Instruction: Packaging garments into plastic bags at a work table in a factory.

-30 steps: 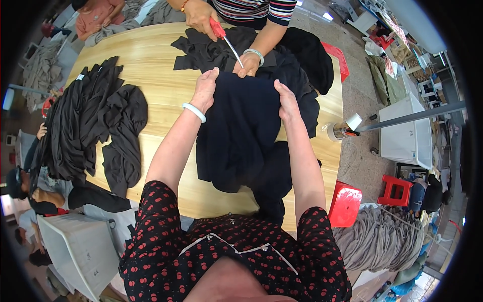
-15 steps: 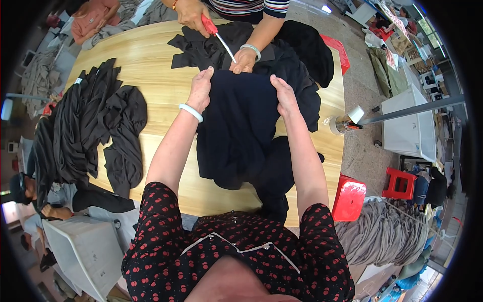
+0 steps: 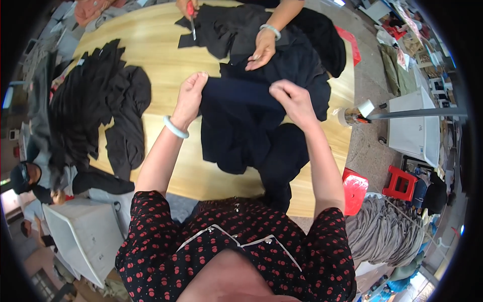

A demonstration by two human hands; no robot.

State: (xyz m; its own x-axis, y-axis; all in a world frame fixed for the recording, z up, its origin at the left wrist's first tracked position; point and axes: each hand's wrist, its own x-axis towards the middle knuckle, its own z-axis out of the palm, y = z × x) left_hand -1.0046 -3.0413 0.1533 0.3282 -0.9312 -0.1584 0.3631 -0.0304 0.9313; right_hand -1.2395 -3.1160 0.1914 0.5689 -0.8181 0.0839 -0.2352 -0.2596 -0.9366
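Between my hands a dark navy garment [image 3: 236, 131] is stretched by its upper edge, and the rest droops over the wooden table [image 3: 171, 166]. At the left end of that edge, my left hand [image 3: 190, 95] is closed on the cloth. My right hand [image 3: 296, 103] grips the other end, fingers curled in. Across the table, a co-worker's hand [image 3: 262, 49] is spread just beyond the garment, not touching it. The co-worker's other hand holds a red-handled tool [image 3: 190, 9] with a metal shaft, partly cut off by the top edge.
Black garments [image 3: 75, 105] are heaped on the table's left side; more dark cloth [image 3: 309, 43] lies at the far right. A cup of tools [image 3: 349, 117] stands at the right edge. Red stools [image 3: 355, 191], a white bin [image 3: 83, 236] and grey fabric [image 3: 385, 229] surround the table.
My hands have spread apart, pulling the garment's edge wider, and my right fingers have curled in. The co-worker's tool has moved away to the upper left; their other hand has left the garment.
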